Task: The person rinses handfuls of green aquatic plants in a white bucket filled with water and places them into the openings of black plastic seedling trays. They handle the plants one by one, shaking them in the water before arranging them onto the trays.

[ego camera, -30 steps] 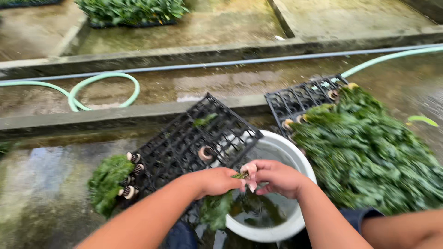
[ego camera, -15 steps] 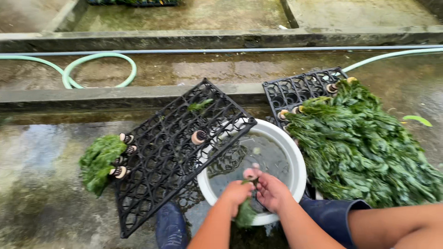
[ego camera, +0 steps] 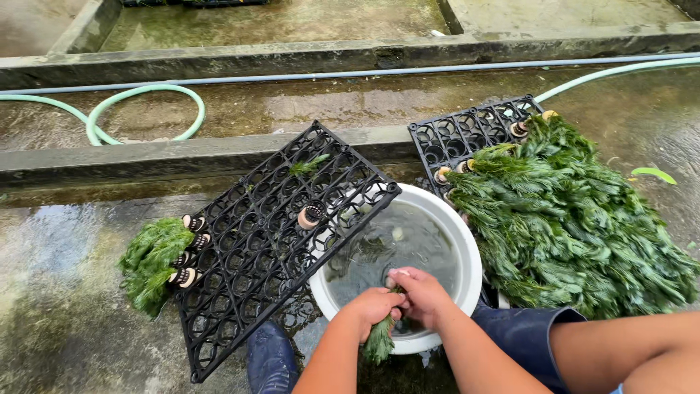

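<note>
Both hands, left hand [ego camera: 372,306] and right hand [ego camera: 423,295], closed together around a green plant bunch [ego camera: 380,339] at the near rim of the white water basin [ego camera: 472,255], black grid tray [ego camera: 270,241] just left, bundling apparently underway.

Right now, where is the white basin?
In the head view, the white basin sits low at centre, between the two black trays, under both hands.
</note>
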